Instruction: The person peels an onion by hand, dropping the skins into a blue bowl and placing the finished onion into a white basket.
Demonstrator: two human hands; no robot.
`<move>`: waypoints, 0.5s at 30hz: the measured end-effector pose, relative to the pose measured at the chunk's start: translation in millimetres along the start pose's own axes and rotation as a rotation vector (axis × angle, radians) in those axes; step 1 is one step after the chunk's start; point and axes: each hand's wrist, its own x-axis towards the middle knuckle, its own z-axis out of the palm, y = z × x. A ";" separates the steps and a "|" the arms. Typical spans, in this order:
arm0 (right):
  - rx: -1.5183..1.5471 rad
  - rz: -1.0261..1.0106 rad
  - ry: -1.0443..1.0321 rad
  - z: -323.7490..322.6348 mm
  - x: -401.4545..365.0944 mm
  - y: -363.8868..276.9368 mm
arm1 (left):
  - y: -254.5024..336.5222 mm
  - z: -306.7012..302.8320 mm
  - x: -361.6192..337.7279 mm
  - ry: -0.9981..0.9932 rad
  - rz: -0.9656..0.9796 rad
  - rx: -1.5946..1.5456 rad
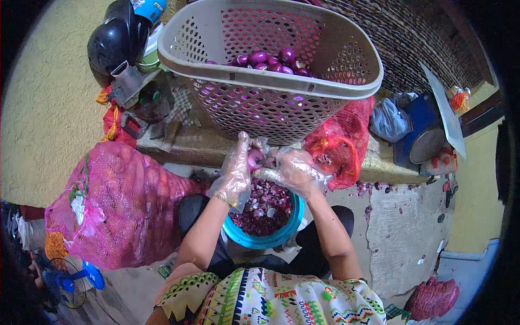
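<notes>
Both hands wear clear plastic gloves and meet in front of the basket. My left hand (236, 169) is closed around a red onion (254, 160), its purple skin showing between the fingers. Close against the onion's other side, my right hand (299, 169) is closed too; what its fingers hold is hidden. Right below them, between my knees, a blue tub (299, 216) holds dark purple onion peels (262, 210) and pale scraps. Peeled red onions (273, 62) lie inside the large perforated plastic basket (233, 81) beyond my hands.
A full pink mesh sack (130, 200) stands at the left, and a red mesh sack (341, 146) leans beside the basket. A black helmet (116, 46) sits by the wall. At the right are a plastic bag (389, 120), scattered peels and another mesh sack (433, 299).
</notes>
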 end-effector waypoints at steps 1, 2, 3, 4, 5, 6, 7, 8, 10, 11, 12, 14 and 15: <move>0.000 0.000 0.000 0.6 0.0 0.3 | 1.7 -0.9 -0.9 -0.024 0.001 0.014; -0.013 -0.001 0.007 1.3 -0.2 0.7 | 3.0 -1.1 -1.8 -0.047 0.002 0.028; -0.025 -0.002 0.014 0.1 0.4 -0.8 | 3.4 -0.3 -2.5 -0.046 0.002 0.029; -0.025 -0.002 0.014 -2.2 0.6 -3.1 | 3.5 1.1 -3.0 -0.034 0.007 0.033; -0.006 -0.018 0.040 -5.7 0.3 -6.1 | 3.9 2.2 -3.5 -0.022 0.011 0.037; 0.012 -0.034 0.066 -9.1 0.5 -9.2 | 4.5 2.7 -4.1 -0.023 0.011 0.037; 0.012 -0.034 0.065 -9.7 0.3 -10.4 | 5.1 3.0 -5.0 0.008 -0.006 0.072; 0.064 -0.031 0.073 -9.9 0.0 -11.2 | 5.9 3.5 -6.1 0.040 -0.024 0.107; 0.116 -0.028 0.082 -11.8 0.0 -13.3 | 10.0 12.2 -12.3 0.065 -0.026 0.108; 0.103 -0.027 0.078 -13.5 0.3 -14.8 | 11.1 14.9 -14.1 0.091 -0.027 0.108; 0.091 -0.026 0.075 -14.3 0.5 -15.5 | 6.9 10.0 -10.7 0.091 -0.027 0.108; 0.086 -0.032 0.054 -11.0 0.7 -11.1 | -3.3 -5.1 -0.8 -0.004 0.071 0.090; 0.079 -0.038 0.032 -10.5 1.2 -10.1 | -2.1 -5.6 -1.3 -0.004 0.071 0.091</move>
